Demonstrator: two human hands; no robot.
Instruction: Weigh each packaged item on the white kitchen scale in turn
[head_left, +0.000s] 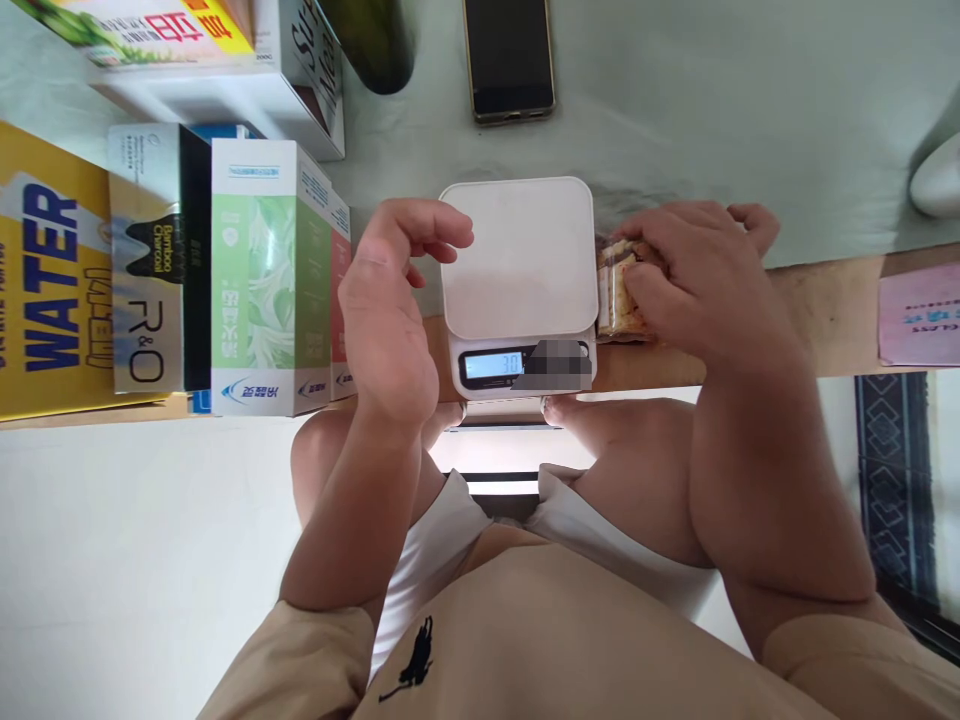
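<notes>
Wrapped snack held beside the kitchen scale

The wrapped snack [616, 290] lies on the table edge [825, 320], touching the right side of the white kitchen scale [517, 255], whose platform is bare and so free to take a load. The right hand [697, 285] covers the snack from above, fingers curled around it in a closed grip that keeps it off the platform. The left hand [390, 300] hovers at the scale's left side, fingers loosely bent, holding nothing. The display [493, 364] faces the person for reading. Upright boxes [262, 280] stand to the left; a phone [510, 60] lies far behind.
</notes>
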